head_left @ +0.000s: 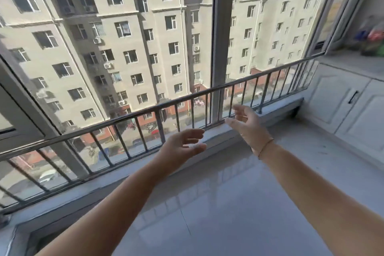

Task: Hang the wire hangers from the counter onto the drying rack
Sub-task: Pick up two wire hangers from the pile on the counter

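Both arms stretch over the glossy white table (218, 203), which runs along the inner side of the metal railing (145, 110) at the window. The left hand (182, 143) hovers just short of the railing, fingers loosely spread, holding nothing. The right hand (247, 124), likewise open and empty, has its fingertips before the railing's bars. Past the railing's right end sit blurred colourful items (374, 41), possibly bottles.

No legible text, labels, brands or numbers anywhere in view.
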`<state>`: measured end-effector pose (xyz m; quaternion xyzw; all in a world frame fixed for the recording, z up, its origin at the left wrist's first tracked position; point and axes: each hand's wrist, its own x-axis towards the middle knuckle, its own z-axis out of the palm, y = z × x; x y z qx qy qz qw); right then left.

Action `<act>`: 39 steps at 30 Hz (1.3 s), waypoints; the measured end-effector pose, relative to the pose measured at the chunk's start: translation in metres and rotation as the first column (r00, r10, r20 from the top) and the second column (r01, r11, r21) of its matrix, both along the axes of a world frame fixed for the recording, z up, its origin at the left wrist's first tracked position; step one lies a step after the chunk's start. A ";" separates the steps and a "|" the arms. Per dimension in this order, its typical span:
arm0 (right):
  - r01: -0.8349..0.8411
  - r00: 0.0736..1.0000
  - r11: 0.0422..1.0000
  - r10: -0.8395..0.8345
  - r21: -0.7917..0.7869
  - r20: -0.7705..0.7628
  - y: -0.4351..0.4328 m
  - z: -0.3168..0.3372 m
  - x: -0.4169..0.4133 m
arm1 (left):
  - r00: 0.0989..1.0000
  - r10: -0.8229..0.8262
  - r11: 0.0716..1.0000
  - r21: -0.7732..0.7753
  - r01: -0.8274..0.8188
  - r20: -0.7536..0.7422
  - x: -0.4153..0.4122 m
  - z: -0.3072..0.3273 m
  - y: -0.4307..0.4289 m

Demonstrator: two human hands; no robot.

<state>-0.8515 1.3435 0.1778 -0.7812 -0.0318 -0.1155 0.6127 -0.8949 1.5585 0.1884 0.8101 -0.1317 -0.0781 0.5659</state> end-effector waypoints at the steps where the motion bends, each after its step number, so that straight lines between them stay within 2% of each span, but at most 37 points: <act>1: 0.036 0.999 0.999 -0.036 0.002 -0.003 -0.023 -0.002 0.000 | 1.000 -0.024 1.000 0.000 0.024 -0.004 0.005 -0.001 -0.020; 8: 0.269 0.963 0.962 -0.268 0.041 -0.028 -0.161 -0.009 -0.006 | 0.976 -0.215 0.977 -0.021 0.214 -0.027 0.046 -0.006 -0.151; 14: 0.413 0.911 0.909 -0.411 0.060 -0.045 -0.251 -0.017 0.007 | 0.922 -0.387 0.922 0.002 0.388 -0.024 0.103 -0.009 -0.248; 25: 0.671 0.740 0.741 -0.671 -0.006 -0.059 -0.410 -0.007 0.059 | 0.778 -0.627 0.779 0.030 0.627 0.024 0.227 0.001 -0.431; 33: 0.764 0.644 0.643 -0.759 0.045 -0.096 -0.518 -0.020 0.072 | 0.692 -0.721 0.689 0.075 0.721 -0.024 0.270 -0.004 -0.558; 39: 0.770 0.636 0.637 -0.762 0.038 -0.117 -0.627 -0.031 0.090 | 0.685 -0.728 0.683 0.060 0.728 -0.033 0.295 -0.016 -0.671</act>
